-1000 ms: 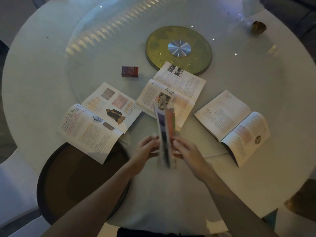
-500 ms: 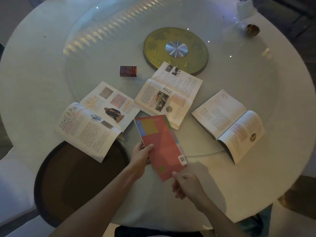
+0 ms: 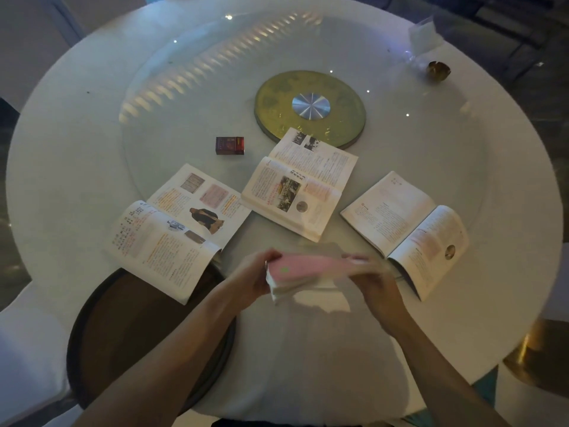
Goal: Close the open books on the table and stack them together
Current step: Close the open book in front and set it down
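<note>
A closed pink-covered book (image 3: 308, 272) lies nearly flat, held just above the near part of the round white table (image 3: 77, 167). My left hand (image 3: 255, 278) grips its left end and my right hand (image 3: 375, 282) grips its right end; both are motion-blurred. Three books lie open beyond it: one at the left (image 3: 175, 229) overhanging the table edge, one in the middle (image 3: 301, 183), and one at the right (image 3: 406, 229).
A gold disc with a silver hub (image 3: 311, 107) sits at the centre of the glass turntable. A small dark red box (image 3: 230, 145) lies left of it. A small brass cup (image 3: 438, 70) stands far right. A dark round stool (image 3: 123, 334) is below the left book.
The pink book went from upright between both hands, to lying cover up in my left hand, to being held flat and turned sideways by both hands.
</note>
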`<state>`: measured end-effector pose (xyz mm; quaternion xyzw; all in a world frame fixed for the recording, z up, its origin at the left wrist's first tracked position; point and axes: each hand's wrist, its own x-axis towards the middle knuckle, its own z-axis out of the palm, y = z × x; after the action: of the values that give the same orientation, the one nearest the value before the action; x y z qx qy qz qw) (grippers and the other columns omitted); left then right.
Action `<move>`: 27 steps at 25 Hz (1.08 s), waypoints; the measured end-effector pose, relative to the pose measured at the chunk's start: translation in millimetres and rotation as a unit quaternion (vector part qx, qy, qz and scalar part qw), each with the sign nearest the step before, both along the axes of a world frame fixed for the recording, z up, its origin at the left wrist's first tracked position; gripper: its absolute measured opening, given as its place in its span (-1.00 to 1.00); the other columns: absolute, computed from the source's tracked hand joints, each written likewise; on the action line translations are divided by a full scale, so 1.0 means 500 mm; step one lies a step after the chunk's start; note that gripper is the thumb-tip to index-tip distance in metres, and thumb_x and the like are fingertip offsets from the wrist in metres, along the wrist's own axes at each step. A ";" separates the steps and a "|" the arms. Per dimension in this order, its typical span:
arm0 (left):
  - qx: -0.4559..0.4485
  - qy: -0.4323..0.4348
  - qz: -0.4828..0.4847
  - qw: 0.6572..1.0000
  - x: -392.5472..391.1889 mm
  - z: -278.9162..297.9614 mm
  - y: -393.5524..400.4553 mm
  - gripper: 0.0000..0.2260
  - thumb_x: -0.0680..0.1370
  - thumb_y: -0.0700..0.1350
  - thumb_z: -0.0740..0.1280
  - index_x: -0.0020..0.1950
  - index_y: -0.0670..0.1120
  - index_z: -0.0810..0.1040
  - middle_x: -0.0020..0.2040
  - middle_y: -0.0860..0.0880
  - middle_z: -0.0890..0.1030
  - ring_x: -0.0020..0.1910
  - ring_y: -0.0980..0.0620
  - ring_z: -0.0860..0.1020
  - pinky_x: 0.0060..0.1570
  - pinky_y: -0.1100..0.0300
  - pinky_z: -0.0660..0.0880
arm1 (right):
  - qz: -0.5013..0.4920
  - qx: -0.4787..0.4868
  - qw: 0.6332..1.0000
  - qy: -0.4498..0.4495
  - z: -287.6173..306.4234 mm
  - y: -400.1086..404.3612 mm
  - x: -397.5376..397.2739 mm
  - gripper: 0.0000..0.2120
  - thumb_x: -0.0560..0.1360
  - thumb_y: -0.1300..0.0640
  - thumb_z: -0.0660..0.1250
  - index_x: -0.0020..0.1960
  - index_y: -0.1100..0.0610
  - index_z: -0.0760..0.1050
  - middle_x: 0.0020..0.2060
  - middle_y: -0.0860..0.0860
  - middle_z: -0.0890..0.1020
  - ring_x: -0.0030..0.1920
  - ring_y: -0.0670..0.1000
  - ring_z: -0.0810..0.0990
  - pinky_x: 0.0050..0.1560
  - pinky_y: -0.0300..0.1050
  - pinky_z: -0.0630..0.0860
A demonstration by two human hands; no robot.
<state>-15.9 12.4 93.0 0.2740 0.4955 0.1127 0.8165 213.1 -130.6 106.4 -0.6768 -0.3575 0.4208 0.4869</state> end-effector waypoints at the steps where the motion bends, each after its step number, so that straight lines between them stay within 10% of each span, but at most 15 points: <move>1: 0.035 0.028 -0.026 0.999 -0.002 -0.003 -0.004 -0.77 0.62 -0.04 0.30 0.20 -0.14 0.54 0.01 -0.16 0.63 -0.11 -0.09 0.67 -0.12 0.04 0.62 | -0.002 -0.014 1.000 -0.007 0.010 0.018 -0.002 -0.71 0.57 -0.04 0.42 0.17 0.12 0.65 0.06 -0.02 0.76 0.10 0.04 0.74 0.08 -0.05 0.65; 5: 0.079 0.073 -0.040 0.993 0.000 -0.023 -0.021 -0.67 0.66 0.15 0.19 0.30 -0.01 0.50 0.31 -0.16 0.54 0.17 -0.15 0.61 0.11 -0.02 0.56 | -0.035 -0.068 0.996 -0.037 0.037 0.084 -0.015 -0.82 0.60 -0.07 0.37 0.10 0.00 0.62 -0.09 -0.02 0.79 -0.14 0.03 0.79 -0.19 0.00 0.73; 10: 0.095 0.119 -0.078 0.985 0.012 -0.002 -0.036 -0.35 0.61 0.36 -0.15 0.24 -0.01 0.56 0.11 0.04 0.59 0.05 0.05 0.53 0.07 0.10 0.26 | -0.069 -0.134 0.987 -0.048 0.005 0.100 -0.001 -0.70 0.59 -0.07 0.39 0.08 0.18 0.63 -0.11 0.14 0.77 -0.16 0.13 0.78 -0.12 0.25 0.69; 15: 0.148 0.109 0.000 0.983 0.039 -0.028 -0.050 -0.78 0.66 -0.03 0.27 0.25 -0.07 0.56 0.18 -0.13 0.67 -0.02 0.00 0.68 -0.10 0.13 0.63 | -0.074 -0.252 0.963 0.054 -0.053 0.098 0.025 -0.70 0.63 -0.01 0.35 0.15 0.20 0.66 -0.13 0.16 0.78 -0.25 0.07 0.74 -0.28 -0.04 0.62; 18: 0.209 0.105 -0.049 0.971 0.052 -0.024 -0.019 -0.79 0.66 -0.08 0.27 0.28 -0.02 0.53 0.16 -0.10 0.67 -0.02 -0.03 0.71 -0.08 0.03 0.68 | -0.022 -0.281 0.952 -0.122 -0.068 0.089 0.040 -0.55 0.53 -0.09 0.44 0.30 0.17 0.54 0.17 0.17 0.68 0.06 0.08 0.67 0.07 0.13 0.67; 20: 0.324 0.115 -0.198 0.918 0.066 0.009 0.021 -0.86 0.65 -0.04 0.28 0.18 0.04 0.56 0.06 0.03 0.68 -0.10 0.07 0.70 -0.20 0.23 0.61 | 0.037 -0.181 0.931 -0.315 -0.053 0.093 0.061 -0.30 0.48 -0.03 0.51 0.50 0.14 0.32 0.48 0.17 0.41 0.41 0.12 0.44 0.43 0.19 0.44; 23: 0.508 0.182 -0.453 0.710 0.118 0.052 0.074 -0.91 0.61 -0.01 0.32 0.09 0.08 0.57 -0.14 0.15 0.57 -0.22 0.11 0.57 -0.31 0.36 0.39 | 0.256 -0.071 0.866 -0.424 0.002 0.125 0.082 -0.22 0.48 0.04 0.50 0.61 -0.03 0.22 0.60 0.01 0.29 0.59 0.07 0.20 0.56 0.15 0.18; 25: 0.563 0.199 -0.517 0.614 0.155 0.061 0.101 -0.88 0.59 0.00 0.34 0.09 0.05 0.61 -0.14 0.12 0.61 -0.23 0.09 0.56 -0.31 0.32 0.40 | 0.335 -0.100 0.844 -0.407 0.001 0.140 0.096 -0.52 0.54 0.06 0.41 0.45 -0.06 0.46 0.40 0.00 0.55 0.42 0.09 0.45 0.30 -0.04 0.43; 27: 0.580 0.206 -0.512 0.599 0.175 0.069 0.117 -0.82 0.57 0.00 0.38 0.16 0.07 0.62 0.00 0.07 0.68 -0.14 0.10 0.62 -0.17 0.27 0.53 | 0.338 -0.151 0.866 -0.335 -0.013 0.147 0.106 -0.76 0.61 0.07 0.33 0.27 -0.02 0.59 0.13 -0.03 0.65 0.15 0.03 0.58 -0.09 -0.21 0.41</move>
<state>71.6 70.7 127.7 0.9146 0.2595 -0.1202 0.2859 266.2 -57.0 100.0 -0.6804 -0.6380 0.3559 0.0577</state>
